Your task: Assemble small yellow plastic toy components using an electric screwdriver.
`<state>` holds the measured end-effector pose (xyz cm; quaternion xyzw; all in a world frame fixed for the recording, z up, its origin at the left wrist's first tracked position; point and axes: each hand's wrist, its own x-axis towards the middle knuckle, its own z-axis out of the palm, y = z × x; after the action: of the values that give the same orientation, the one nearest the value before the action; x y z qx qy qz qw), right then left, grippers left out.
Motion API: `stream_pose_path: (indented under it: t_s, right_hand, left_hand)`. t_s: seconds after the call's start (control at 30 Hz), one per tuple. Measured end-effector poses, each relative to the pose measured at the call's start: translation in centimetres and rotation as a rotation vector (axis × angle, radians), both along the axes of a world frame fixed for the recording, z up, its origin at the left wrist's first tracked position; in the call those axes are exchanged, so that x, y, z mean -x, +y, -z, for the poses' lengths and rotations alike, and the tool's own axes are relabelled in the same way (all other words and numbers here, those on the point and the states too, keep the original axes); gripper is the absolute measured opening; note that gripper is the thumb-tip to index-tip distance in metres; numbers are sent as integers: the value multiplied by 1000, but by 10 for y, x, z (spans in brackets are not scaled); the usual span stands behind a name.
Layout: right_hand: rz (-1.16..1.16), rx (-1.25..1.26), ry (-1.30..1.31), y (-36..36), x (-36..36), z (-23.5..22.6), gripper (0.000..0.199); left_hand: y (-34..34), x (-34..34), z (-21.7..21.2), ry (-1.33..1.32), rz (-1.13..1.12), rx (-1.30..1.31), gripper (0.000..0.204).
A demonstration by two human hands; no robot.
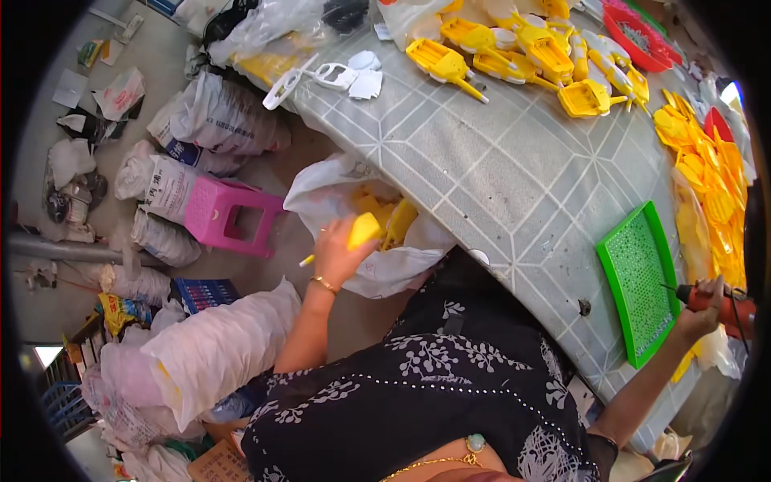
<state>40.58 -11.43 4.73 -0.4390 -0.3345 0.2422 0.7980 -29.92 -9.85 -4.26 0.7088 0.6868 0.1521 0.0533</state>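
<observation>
My left hand (336, 255) is closed around a yellow plastic housing (365, 230) with a thin stem that ends in a white tip. It is over an open white sack (317, 186) beside the table edge; more yellow pieces (397, 221) lie inside the sack. At the far right, my right hand (700, 312) grips an orange-red electric screwdriver (735, 313) whose thin bit points left. Below that bit lies a shallow green perforated tray (642, 277) on the table.
On the grey patterned table (482, 177) are several yellow housings (548, 60), a red basket (634, 40), a heap of flat yellow parts (711, 177) and white pieces (336, 76). A pink stool (217, 213) and stuffed sacks (229, 345) stand on the floor to the left.
</observation>
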Motion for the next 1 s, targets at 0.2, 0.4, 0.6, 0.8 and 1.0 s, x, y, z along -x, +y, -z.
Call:
stream_pose_path:
  t_s: [0.2,0.4,0.6,0.8,1.0]
  right_hand:
    - [335,140,-306,-23,-49,10,14]
    - [553,361,-440,-51,-76,-7,38]
    - [458,1535,-1160,-75,46,-82,45]
    - [360,1058,-1231,-42,67,-59,30]
    - [499,656,-1355,83,-18,-13,18]
  left_hand:
    - [108,-48,-78,-8,274,-459,55]
    - [328,-91,-76,170,341,-348,70]
    - [455,-59,-23,272,58,-43,113]
    - [427,-116,-43,-67,145,48,105]
    - [329,-122,-45,-240,405,129,96]
